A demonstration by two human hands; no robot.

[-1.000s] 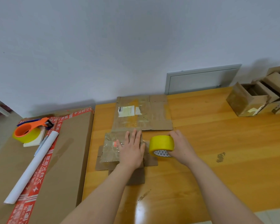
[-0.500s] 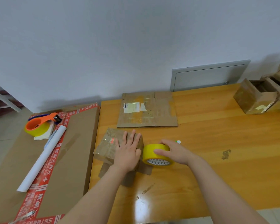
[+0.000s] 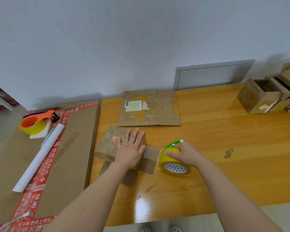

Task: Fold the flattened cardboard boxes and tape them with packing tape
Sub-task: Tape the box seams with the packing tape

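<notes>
- Well left of the left hand, an orange tape dispenser (image 3: 35, 123) and a white paper roll (image 3: 38, 158) lie on a large brown carton (image 3: 74, 148), apparently parked out of the work
- The left hand (image 3: 131, 149) lies flat, fingers straight and spread, on the small cardboard box (image 3: 107, 144), likely pressing its flaps shut for taping; it has stayed put since half a second ago
- Beyond its fingertips a flattened cardboard box (image 3: 149, 109) waits unfolded
- The right hand (image 3: 187, 153) curls over the yellow packing tape roll (image 3: 174, 163); the roll, earlier against the box, now sits apart to its right, probably to draw out a strip
- Just past the right hand's fingers a green-and-white pen-like tool (image 3: 174, 144) shows more than before
</notes>
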